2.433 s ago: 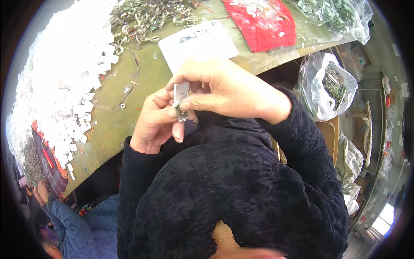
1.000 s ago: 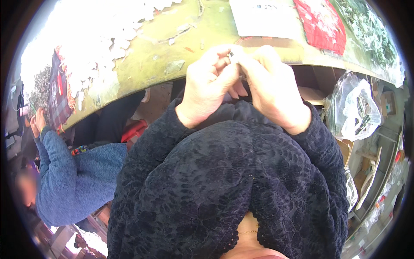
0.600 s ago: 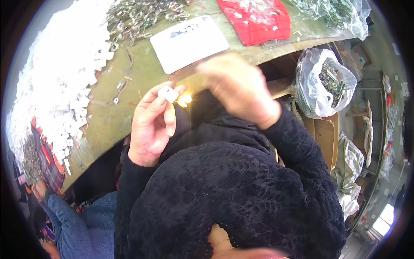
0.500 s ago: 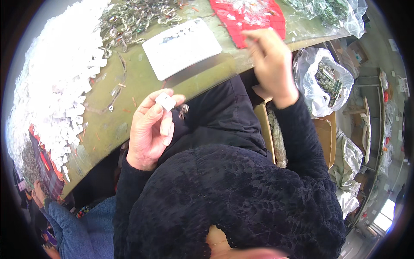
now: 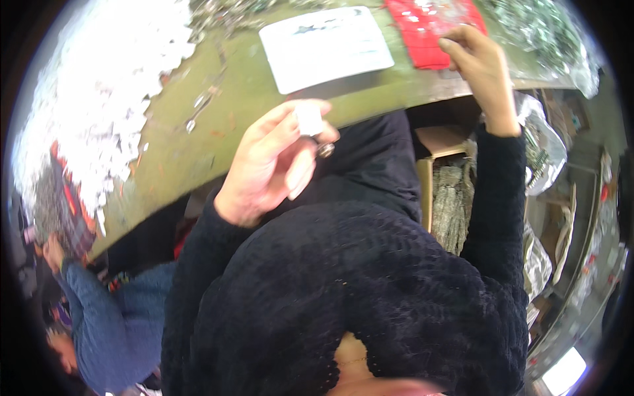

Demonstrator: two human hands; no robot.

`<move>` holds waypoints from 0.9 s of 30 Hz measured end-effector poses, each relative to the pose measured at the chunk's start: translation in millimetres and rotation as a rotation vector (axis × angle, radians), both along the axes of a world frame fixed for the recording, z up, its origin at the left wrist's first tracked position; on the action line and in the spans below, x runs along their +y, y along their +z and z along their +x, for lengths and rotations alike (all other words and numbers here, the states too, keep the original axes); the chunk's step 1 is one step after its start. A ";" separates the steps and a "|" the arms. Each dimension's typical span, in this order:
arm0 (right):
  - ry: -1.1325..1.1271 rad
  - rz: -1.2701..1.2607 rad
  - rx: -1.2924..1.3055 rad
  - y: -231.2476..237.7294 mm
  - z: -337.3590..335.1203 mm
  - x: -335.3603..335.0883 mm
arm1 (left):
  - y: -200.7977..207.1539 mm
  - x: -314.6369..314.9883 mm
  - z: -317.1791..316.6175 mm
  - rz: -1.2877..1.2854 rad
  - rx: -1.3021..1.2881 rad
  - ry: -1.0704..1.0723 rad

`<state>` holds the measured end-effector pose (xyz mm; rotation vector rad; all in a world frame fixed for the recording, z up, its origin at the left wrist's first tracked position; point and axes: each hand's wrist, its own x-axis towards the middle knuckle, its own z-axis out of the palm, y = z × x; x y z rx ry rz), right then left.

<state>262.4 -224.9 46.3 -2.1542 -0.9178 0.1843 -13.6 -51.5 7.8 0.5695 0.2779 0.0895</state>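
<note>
My left hand (image 5: 267,162) pinches a small white card (image 5: 308,120) between thumb and fingers, in front of the table edge. A small shiny dark metallic piece (image 5: 325,150) hangs just below the card. My right hand (image 5: 485,74) is raised over the right part of a red cloth (image 5: 426,58), thumb and index finger brought together; anything between them is too small to make out. Clear plastic bits lie on the cloth. Between my hands, a white tray (image 5: 333,66) with several small dark pieces along its far side rests on the green table (image 5: 241,86).
A large heap of white cards (image 5: 112,79) covers the table's left, with metallic chains (image 5: 224,16) behind. Green packets in clear plastic (image 5: 538,33) lie at far right. Below the edge are a box of silvery strands (image 5: 452,204) and a plastic bag (image 5: 545,145). A co-worker's blue sleeve (image 5: 89,330) is at lower left.
The whole view has shifted, so the table items sit further right and higher. My right hand has moved right, its fingertips still over the red cloth. My left hand still holds the white card.
</note>
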 end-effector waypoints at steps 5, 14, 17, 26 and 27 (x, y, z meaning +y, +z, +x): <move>0.276 0.437 0.663 4.1 -110.5 30.7 | 3.7 -4.7 -4.1 0.052 0.013 0.038; 0.421 0.491 0.736 -11.1 -172.7 64.9 | 6.6 7.3 -31.6 -0.044 -0.119 0.094; 0.413 0.493 0.716 -5.2 -177.4 68.1 | 6.4 10.0 -39.4 0.032 -0.082 0.101; 0.678 0.116 0.068 25.0 -178.5 82.5 | 6.0 23.3 -58.5 0.150 -0.016 0.056; 0.664 0.074 0.120 28.2 -179.0 83.0 | 6.5 24.4 -59.8 0.145 -0.017 0.062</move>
